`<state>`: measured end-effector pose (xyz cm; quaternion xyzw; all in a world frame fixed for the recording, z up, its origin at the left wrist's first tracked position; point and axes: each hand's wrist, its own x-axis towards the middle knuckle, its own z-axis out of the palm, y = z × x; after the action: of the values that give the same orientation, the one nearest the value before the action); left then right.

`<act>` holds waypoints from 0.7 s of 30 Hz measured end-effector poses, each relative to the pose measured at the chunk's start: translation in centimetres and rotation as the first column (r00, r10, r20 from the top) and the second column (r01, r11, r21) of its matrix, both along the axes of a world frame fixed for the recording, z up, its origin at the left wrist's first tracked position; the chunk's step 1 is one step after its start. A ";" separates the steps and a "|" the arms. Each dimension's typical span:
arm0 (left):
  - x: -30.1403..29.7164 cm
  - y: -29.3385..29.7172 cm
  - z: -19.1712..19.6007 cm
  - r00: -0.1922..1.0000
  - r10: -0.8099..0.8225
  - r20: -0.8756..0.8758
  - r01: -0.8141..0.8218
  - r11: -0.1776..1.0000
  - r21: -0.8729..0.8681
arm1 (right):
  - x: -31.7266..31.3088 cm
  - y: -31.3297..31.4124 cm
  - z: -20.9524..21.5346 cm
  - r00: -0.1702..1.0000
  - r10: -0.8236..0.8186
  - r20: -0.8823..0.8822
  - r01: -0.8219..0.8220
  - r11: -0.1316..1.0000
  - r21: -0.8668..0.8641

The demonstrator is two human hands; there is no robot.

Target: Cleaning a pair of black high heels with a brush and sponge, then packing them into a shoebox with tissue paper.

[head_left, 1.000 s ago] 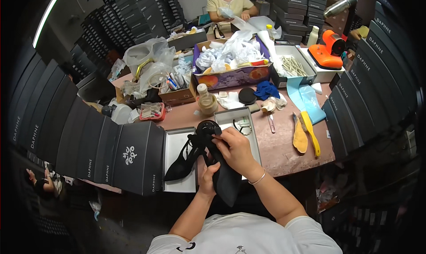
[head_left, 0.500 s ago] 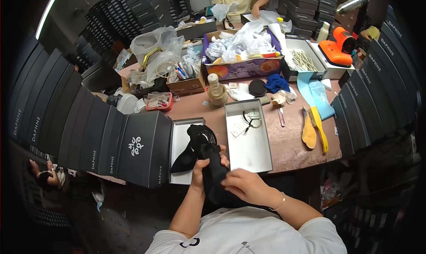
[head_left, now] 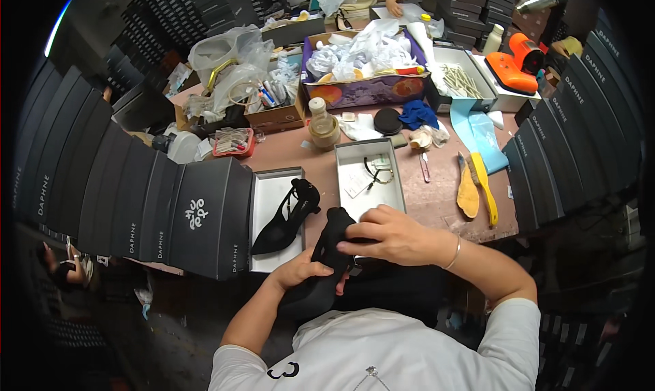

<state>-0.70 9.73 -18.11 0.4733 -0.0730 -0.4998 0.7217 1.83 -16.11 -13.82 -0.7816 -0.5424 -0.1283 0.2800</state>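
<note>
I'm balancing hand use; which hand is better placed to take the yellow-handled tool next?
Right, likely: the right hand is nearer the yellow-handled tool, while the left hand grips a black shoe.

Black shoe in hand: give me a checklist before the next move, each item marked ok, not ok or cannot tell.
1. Left hand gripping the held shoe: ok.
2. Right hand clear of it: not ok; fingertips overlap its side.
3. Second shoe wholly within the left box: not ok; its heel end overlaps the right rim.
4. Right box free of loose items: not ok; a black strap and white tag lie inside.
5. Held shoe's sole clean: cannot tell; not clearly shown.
</note>
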 end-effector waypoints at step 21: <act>7.1 -5.6 -4.8 0.737 0.544 0.400 -0.623 0.777 0.090 | -6.7 2.7 -3.6 0.664 -0.201 -0.720 0.422 0.896 0.139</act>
<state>6.39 4.10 -22.95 0.6293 0.0072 -0.1585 0.7608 -4.82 -13.39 -17.40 -0.8032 -0.2297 0.0458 0.5477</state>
